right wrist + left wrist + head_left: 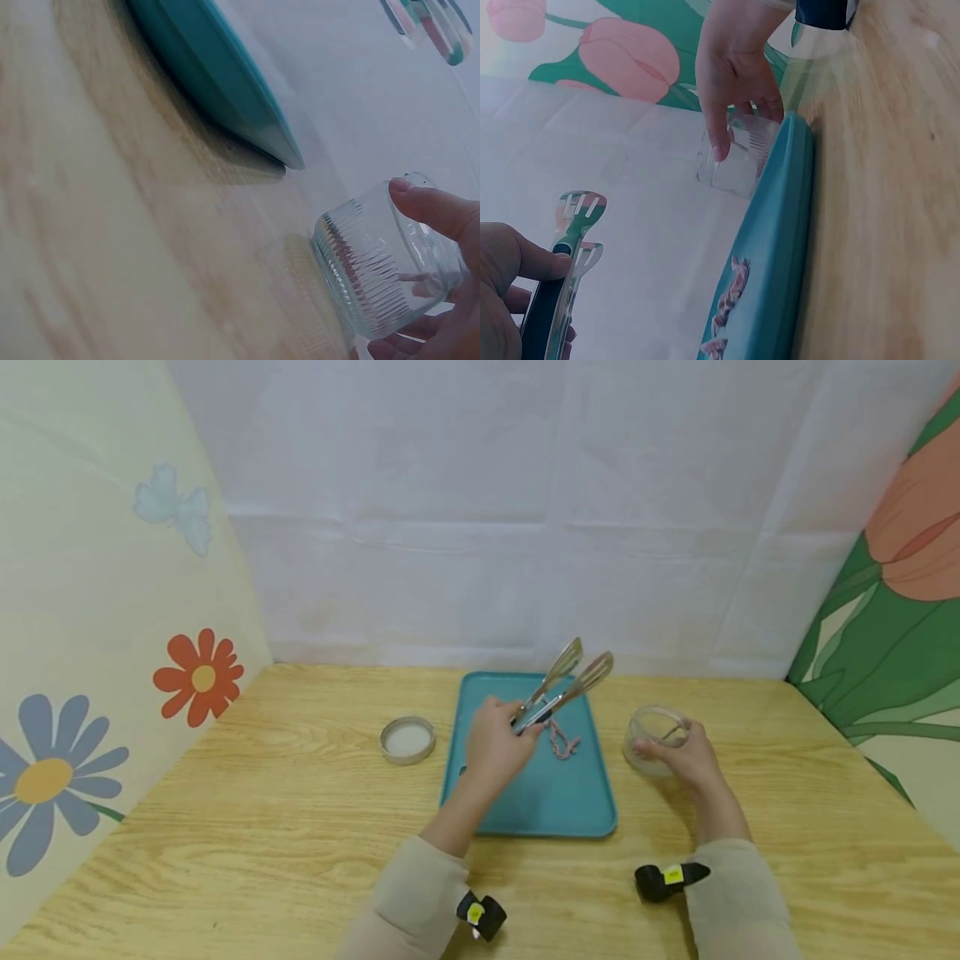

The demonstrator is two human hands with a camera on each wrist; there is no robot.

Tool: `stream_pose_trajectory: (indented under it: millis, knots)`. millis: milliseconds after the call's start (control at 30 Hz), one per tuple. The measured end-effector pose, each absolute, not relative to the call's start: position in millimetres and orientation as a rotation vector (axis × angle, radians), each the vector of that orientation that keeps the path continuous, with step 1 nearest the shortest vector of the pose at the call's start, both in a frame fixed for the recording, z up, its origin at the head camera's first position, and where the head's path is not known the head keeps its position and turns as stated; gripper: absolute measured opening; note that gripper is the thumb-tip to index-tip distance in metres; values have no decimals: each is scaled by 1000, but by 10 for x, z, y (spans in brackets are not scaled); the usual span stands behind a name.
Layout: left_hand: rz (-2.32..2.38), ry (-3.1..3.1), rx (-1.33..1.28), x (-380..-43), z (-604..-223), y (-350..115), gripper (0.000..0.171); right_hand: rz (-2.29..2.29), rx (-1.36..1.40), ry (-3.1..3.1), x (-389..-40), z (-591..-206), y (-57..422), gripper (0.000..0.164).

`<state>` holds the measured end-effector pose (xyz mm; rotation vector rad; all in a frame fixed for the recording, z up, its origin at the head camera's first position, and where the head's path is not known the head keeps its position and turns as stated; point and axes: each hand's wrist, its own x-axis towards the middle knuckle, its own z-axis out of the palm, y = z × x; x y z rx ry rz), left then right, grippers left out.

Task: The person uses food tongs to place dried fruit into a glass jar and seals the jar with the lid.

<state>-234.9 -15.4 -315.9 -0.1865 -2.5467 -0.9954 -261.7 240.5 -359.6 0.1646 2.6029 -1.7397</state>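
Observation:
My left hand point(501, 743) grips a pair of metal tongs point(562, 689) with dark handle grips, raised over the teal tray point(540, 814). The slotted heads point up and away, spread apart with nothing between them. On the tray lie pinkish, twisted, cord-like pieces point(731, 296), below the tongs. To the right of the tray, my right hand point(686, 760) holds a clear ribbed glass jar point(367, 270), thumb at its rim and fingers around the far side. The jar's base is at the tabletop. Whether anything lies inside it is unclear.
A round, shallow lid-like piece point(407, 741) with a pale middle lies left of the tray on the wooden table point(315, 827). A small dark thing point(462, 769) shows at the tray's left edge. A white sheet point(450, 527) hangs behind; flower-printed panels stand at both sides.

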Motion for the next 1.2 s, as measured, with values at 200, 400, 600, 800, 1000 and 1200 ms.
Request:
stream_pose_trajectory:
  millis: [200,400,600,800,1000,1200]
  knots:
    - [-973,-2571,-129,-2364,-3220,-281,30,-1724,167,2609,-2617,-3596,2395,106]
    - [-921,-2579,-99,-2348,-3253,-412,30,-1738,155,2610,-2619,-3596,2391,104]
    - [-882,-2592,-118,-2320,-3292,-552,29,-1740,149,2607,-2618,-3600,2395,103]
    - [-835,-2685,-73,-2283,-3331,-674,33,-1754,158,2605,-2612,-3602,2395,104]
    - [-756,-2753,-64,-2270,-3366,-746,33,-1800,146,2610,-2689,-3725,2436,113]
    - [-670,-2843,-59,-2258,-3372,-792,31,-1812,106,2658,-2860,-3949,2542,120]
